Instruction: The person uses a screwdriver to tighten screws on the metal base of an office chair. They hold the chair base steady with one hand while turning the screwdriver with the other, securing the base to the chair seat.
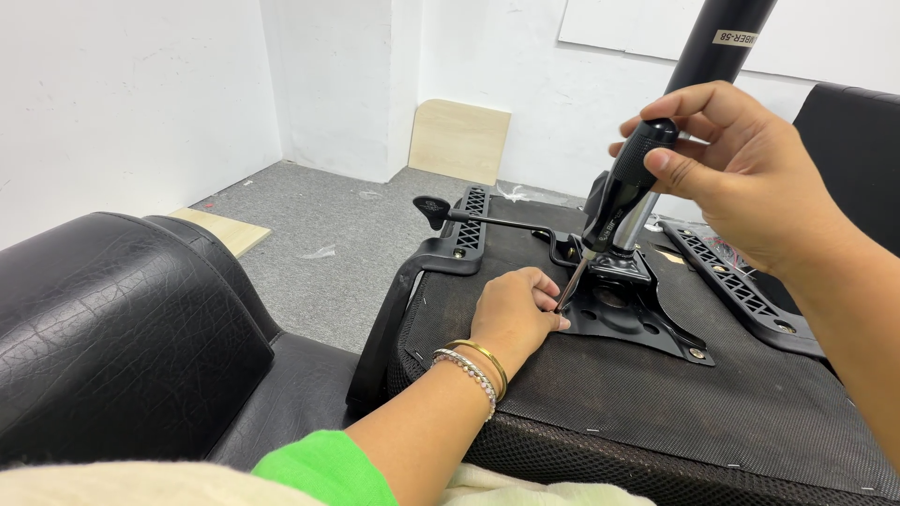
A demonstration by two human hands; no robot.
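My right hand [736,173] grips a black-handled screwdriver [623,192], tilted, with its tip down at the near left corner of a black metal mechanism plate [647,328]. That plate sits on the underside of an upturned office chair seat [581,394]. My left hand [516,314] rests on the seat underside beside the plate, fingers pinched around the screwdriver tip. Whether a screw is between them is hidden. A black gas cylinder [717,42] rises from the plate behind my right hand.
A black lever [469,217] with a paddle end sticks out left of the plate. Black armrest brackets [741,281] flank the seat. A black leather cushion [112,328] lies at left. Wooden boards [459,141] lean on the white wall over grey carpet.
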